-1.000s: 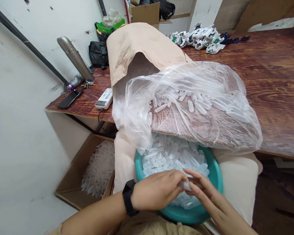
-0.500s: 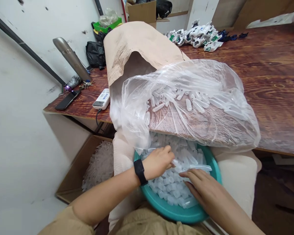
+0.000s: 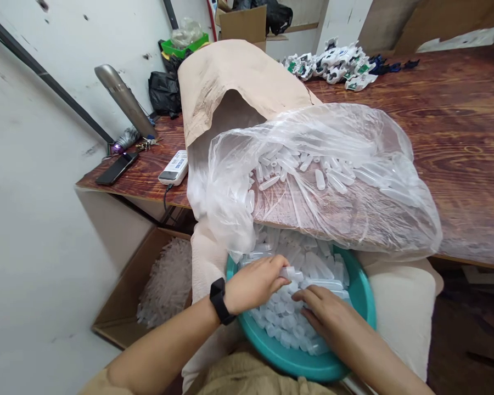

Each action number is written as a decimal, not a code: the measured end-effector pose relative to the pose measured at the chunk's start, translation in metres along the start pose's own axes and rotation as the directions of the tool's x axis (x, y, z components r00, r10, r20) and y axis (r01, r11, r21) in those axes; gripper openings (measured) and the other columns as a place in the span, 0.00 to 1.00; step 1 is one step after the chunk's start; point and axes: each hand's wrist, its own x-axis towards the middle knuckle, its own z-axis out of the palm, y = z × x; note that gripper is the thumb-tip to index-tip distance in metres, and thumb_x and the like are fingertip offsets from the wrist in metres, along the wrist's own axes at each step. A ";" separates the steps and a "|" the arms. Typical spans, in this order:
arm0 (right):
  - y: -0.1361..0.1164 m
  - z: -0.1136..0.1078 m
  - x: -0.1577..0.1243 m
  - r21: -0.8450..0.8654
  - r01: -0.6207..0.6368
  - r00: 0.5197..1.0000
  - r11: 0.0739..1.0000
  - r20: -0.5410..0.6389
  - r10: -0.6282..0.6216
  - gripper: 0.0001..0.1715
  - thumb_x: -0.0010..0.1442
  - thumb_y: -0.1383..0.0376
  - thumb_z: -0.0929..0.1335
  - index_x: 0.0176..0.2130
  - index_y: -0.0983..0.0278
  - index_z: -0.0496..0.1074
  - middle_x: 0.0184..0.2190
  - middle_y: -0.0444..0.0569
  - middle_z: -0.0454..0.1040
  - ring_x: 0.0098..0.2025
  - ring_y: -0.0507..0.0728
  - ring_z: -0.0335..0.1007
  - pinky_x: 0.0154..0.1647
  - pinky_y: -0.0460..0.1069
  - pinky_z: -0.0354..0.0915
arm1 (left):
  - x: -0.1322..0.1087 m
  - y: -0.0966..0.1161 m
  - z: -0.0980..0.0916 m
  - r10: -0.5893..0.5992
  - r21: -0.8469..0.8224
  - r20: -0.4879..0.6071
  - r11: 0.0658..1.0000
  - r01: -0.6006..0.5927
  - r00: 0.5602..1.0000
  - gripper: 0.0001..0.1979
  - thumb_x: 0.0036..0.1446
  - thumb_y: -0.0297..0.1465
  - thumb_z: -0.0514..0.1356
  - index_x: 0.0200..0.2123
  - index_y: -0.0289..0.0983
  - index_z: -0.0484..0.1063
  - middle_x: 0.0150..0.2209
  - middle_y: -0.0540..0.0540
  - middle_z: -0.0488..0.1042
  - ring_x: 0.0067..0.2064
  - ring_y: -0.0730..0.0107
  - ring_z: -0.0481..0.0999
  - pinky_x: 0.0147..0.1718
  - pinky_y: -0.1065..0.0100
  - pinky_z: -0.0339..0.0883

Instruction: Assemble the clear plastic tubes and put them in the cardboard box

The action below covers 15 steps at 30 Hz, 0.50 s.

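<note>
A teal basin [image 3: 300, 365] holds a heap of small translucent plastic tubes [image 3: 286, 323]. Over its left side, my left hand [image 3: 257, 281], with a black watch on the wrist, pinches a translucent plastic tube [image 3: 290, 272] between thumb and fingers. Facing it from the right, my right hand [image 3: 327, 308] has its fingers apart and lightly bent over the heap; whether the fingertips touch a tube is hard to see. Just beyond that hand lies a longer tube [image 3: 323, 284]. More tubes lie inside a clear plastic bag [image 3: 354, 219] on the table edge.
The bag opens out of a tan paper sack [image 3: 242, 63] on the wooden table [image 3: 469, 137]. A phone [image 3: 117, 167] and a white device with a cable [image 3: 174, 167] are at left. Below stands a cardboard box [image 3: 111, 315] of clear pieces. White parts [image 3: 341, 60] are piled behind.
My left hand has shifted slightly left and down, and the tube in its fingers now shows. My right hand has moved a little left over the heap. The camera view has shifted slightly.
</note>
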 end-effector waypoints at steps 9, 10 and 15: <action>-0.003 -0.031 0.001 0.708 -0.226 0.924 0.669 -0.062 0.378 0.20 0.62 0.48 0.69 0.44 0.58 0.80 0.43 0.52 0.79 0.43 0.61 0.77 0.42 0.51 0.74 | -0.013 0.016 -0.001 -0.160 -0.946 0.188 0.236 0.223 0.969 0.25 0.59 0.48 0.61 0.50 0.39 0.58 0.35 0.50 0.75 0.21 0.79 0.68 0.21 0.73 0.53; -0.005 -0.032 0.001 0.734 -0.239 0.910 0.636 -0.060 0.411 0.21 0.60 0.47 0.70 0.43 0.59 0.80 0.42 0.53 0.79 0.42 0.61 0.78 0.41 0.50 0.74 | -0.014 0.018 0.001 -0.179 -0.960 0.164 0.198 0.199 0.970 0.25 0.59 0.48 0.61 0.48 0.39 0.58 0.34 0.49 0.76 0.22 0.78 0.70 0.21 0.73 0.54; -0.014 -0.027 -0.002 0.749 -0.224 0.845 0.623 -0.168 0.507 0.19 0.60 0.49 0.71 0.44 0.58 0.81 0.44 0.53 0.77 0.43 0.60 0.76 0.38 0.48 0.74 | -0.015 0.031 0.010 -0.345 -1.000 -0.011 0.020 -0.004 0.939 0.28 0.54 0.44 0.68 0.48 0.37 0.59 0.39 0.45 0.78 0.30 0.73 0.76 0.27 0.72 0.65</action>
